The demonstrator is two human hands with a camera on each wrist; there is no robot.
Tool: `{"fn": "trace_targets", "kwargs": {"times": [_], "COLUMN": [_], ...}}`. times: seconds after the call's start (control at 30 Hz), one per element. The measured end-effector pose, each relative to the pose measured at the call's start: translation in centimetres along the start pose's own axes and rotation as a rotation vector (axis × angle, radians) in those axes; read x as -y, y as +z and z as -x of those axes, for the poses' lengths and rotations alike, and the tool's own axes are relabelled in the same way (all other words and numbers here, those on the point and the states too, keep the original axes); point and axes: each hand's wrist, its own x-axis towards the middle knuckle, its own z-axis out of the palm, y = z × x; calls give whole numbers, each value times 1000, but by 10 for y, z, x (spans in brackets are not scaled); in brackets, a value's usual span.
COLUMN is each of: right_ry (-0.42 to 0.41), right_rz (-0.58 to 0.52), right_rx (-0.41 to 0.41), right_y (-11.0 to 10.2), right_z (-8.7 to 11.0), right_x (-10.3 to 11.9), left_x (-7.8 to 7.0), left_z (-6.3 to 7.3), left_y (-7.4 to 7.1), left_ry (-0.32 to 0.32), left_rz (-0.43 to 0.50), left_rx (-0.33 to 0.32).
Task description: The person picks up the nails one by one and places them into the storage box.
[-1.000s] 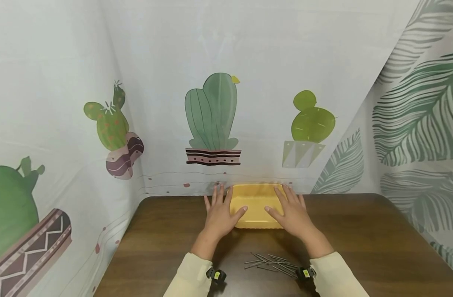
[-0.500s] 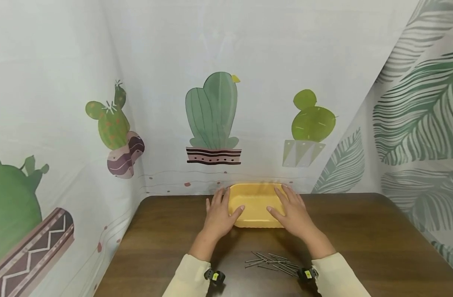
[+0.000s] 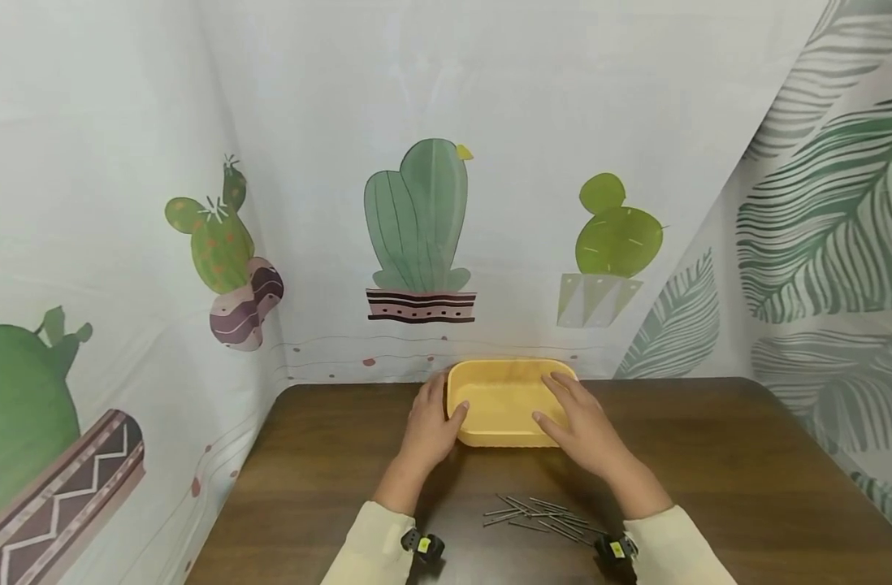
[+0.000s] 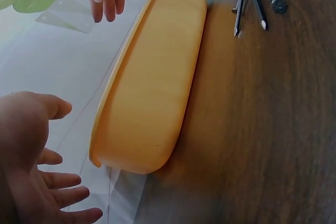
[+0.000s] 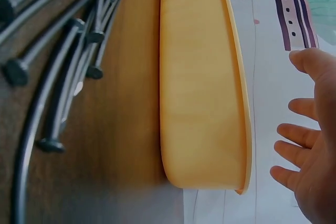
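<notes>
A yellow plastic tray [image 3: 500, 439] sits at the far edge of the table, and nothing is seen inside it. Beside its left end is my left hand [image 3: 429, 426], with the thumb over the near-left rim in the head view. My right hand [image 3: 586, 431] hovers over the right end, fingers loosely extended. Both wrist views show a gap between the hands and the tray wall [image 4: 149, 77]. Nearer me on the table lies a loose pile of several metal nails [image 3: 537, 518], between my forearms.
The dark wooden table [image 3: 329, 487] meets a white cloth backdrop [image 3: 519, 203] with printed cacti right behind the tray. Leaf-printed cloth [image 3: 819, 244] hangs at the right. Dark wrist cameras [image 3: 424, 546] are strapped to both sleeves.
My hands have drawn apart slightly: the left has shifted left, the right a little right. Their fingers are less spread, and more of the tray's rim shows. The nails lie unmoved.
</notes>
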Motion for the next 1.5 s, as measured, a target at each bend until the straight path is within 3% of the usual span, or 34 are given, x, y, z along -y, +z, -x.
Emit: {"fn": "trace_targets", "kwargs": {"times": [0.37, 0.73, 1.1, 1.3, 1.5], "right_ry": [-62, -98, -68, -55, -85], "right_rz": [-24, -5, -36, -50, -66], "right_rx": [-29, -40, 75, 201, 249], "right_y": [-4, -3, 6, 8, 8], "right_z": [15, 27, 40, 44, 44], "right_x": [5, 14, 16, 16, 12], "left_x": [8, 12, 19, 23, 25], "left_z": [-2, -5, -3, -3, -1], "left_y": [1, 5, 8, 8, 10], "left_ry": [-43, -91, -123, -146, -150], "left_rz": [98, 136, 172, 226, 267], "left_rx": [-31, -17, -11, 25, 60]}}
